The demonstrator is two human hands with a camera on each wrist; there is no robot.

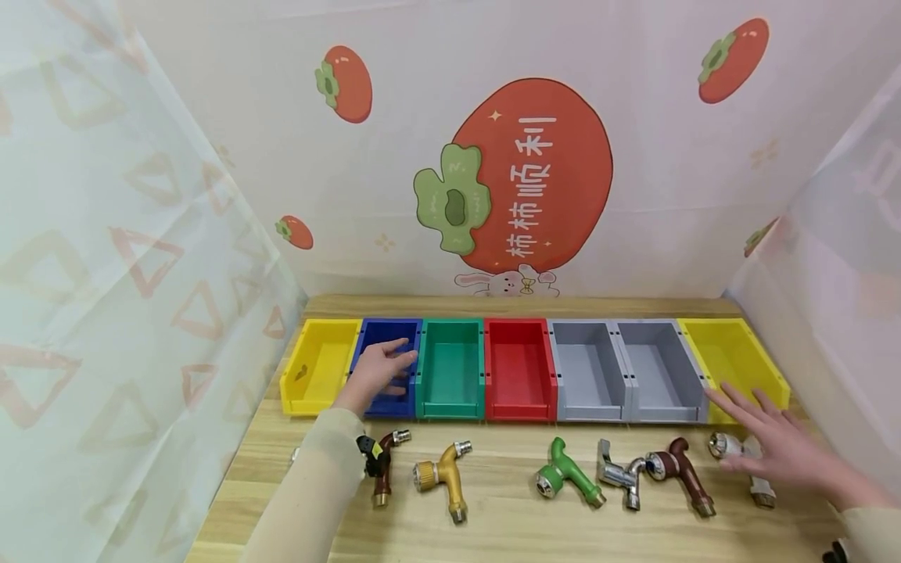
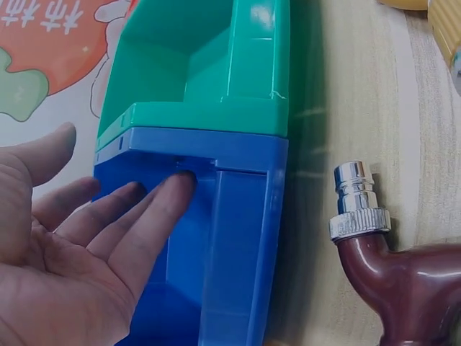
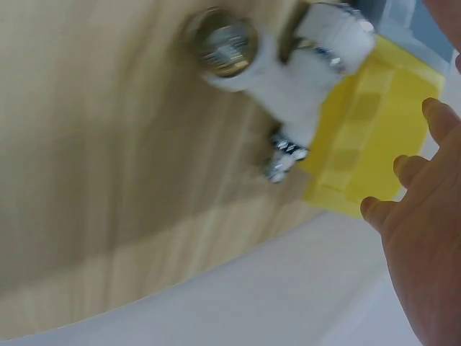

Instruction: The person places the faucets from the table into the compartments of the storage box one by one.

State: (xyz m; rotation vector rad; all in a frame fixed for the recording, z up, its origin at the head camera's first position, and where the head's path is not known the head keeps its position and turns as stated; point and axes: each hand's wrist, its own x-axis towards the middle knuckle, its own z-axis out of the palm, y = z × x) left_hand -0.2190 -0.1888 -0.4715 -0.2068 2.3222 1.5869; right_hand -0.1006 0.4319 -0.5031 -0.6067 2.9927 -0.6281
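My left hand (image 1: 380,369) hovers at the blue bin (image 1: 391,406), its fingers loosely spread with nothing between them. In the left wrist view its fingertips reach over the opening of that bin; whether they touch it I cannot tell. A dark red faucet (image 2: 403,288) with a silver nozzle lies on the table nearby. My right hand (image 1: 781,446) is stretched out, fingers apart, above a white faucet (image 3: 288,90) and in front of the right-hand yellow bin (image 1: 732,352). It holds nothing, and it hides part of the faucet in the head view.
A row of bins continues with another yellow (image 1: 331,352), a green (image 1: 450,410), a red (image 1: 521,410) and two grey ones (image 1: 584,410). Gold (image 1: 452,481), green (image 1: 579,475), silver (image 1: 621,475) and dark red (image 1: 690,478) faucets lie before them. Printed sheets enclose the table.
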